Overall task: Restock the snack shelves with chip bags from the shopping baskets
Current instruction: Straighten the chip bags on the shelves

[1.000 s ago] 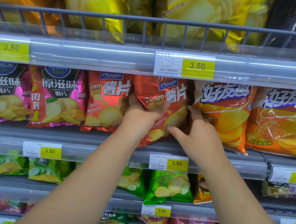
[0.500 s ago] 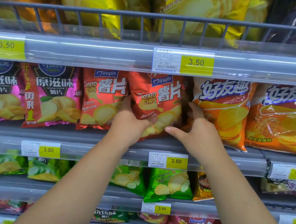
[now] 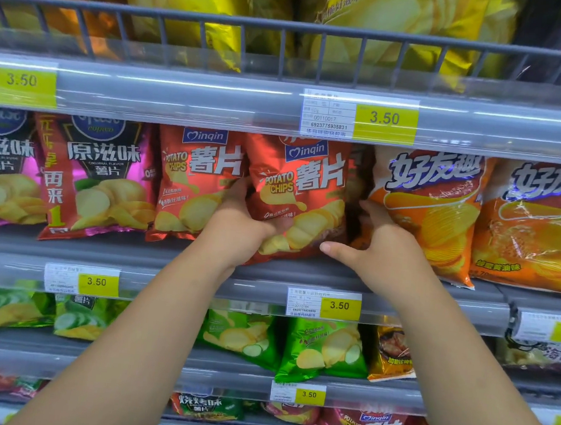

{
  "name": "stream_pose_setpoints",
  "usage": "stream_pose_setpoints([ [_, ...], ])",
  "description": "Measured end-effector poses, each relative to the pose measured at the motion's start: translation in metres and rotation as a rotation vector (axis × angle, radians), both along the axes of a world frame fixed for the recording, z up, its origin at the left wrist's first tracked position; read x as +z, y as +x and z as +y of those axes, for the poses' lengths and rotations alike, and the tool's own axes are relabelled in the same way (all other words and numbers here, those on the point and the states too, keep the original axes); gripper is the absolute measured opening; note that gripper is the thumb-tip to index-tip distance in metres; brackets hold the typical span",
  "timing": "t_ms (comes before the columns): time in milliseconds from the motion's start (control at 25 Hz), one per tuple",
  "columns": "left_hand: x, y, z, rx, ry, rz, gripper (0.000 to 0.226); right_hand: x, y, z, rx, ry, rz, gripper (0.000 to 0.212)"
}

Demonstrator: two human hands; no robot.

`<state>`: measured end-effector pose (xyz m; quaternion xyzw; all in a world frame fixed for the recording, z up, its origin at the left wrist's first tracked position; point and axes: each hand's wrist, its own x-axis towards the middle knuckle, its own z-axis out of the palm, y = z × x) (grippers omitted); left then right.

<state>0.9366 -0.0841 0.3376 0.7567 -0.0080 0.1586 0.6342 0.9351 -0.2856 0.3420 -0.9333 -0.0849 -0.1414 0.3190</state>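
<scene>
A red Potato Chips bag (image 3: 303, 194) stands upright on the middle shelf (image 3: 165, 259), between another red bag (image 3: 193, 183) and an orange bag (image 3: 429, 213). My left hand (image 3: 239, 232) grips the red bag's lower left corner, thumb across its front. My right hand (image 3: 378, 252) reaches into the gap at the bag's right side; its fingers go behind the bag's edge against the orange bag, and the thumb points left under the bag's bottom. The fingertips are hidden.
Pink-black chip bags (image 3: 97, 177) fill the shelf's left, a second orange bag (image 3: 538, 227) the right. Yellow bags (image 3: 203, 2) sit behind a wire rail (image 3: 290, 28) above. Green bags (image 3: 324, 350) line the shelf below. Price strips (image 3: 338, 305) edge each shelf.
The red bag went from tilted to upright and deeper into its slot. Both hands moved down along its sides to its bottom corners.
</scene>
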Motion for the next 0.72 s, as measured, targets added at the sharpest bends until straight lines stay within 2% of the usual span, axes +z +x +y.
stream_pose_setpoints([
  [160,0.0,0.003,0.004,-0.064,-0.009,-0.004,0.058,0.001,0.004,0.002,-0.005,-0.012,0.069,0.098],
  [320,0.0,0.001,0.004,-0.098,0.022,0.007,0.055,-0.008,0.003,0.015,-0.086,-0.135,0.11,0.093],
  [400,-0.001,-0.002,0.001,-0.034,0.145,-0.035,0.059,-0.01,0.001,0.021,-0.158,-0.168,0.108,0.088],
  [480,-0.002,-0.01,-0.004,0.101,0.311,-0.095,0.073,-0.01,0.0,0.024,-0.204,-0.162,0.112,0.082],
  [600,-0.004,-0.024,-0.011,0.339,0.638,-0.099,0.081,-0.01,0.0,0.027,-0.235,-0.174,0.114,0.074],
  [640,-0.006,-0.025,-0.013,0.351,0.703,-0.088,0.078,-0.01,0.0,0.028,-0.241,-0.174,0.109,0.072],
  [720,-0.007,-0.024,-0.015,0.289,0.708,-0.082,0.072,-0.01,-0.003,0.031,-0.258,-0.176,0.097,0.069],
])
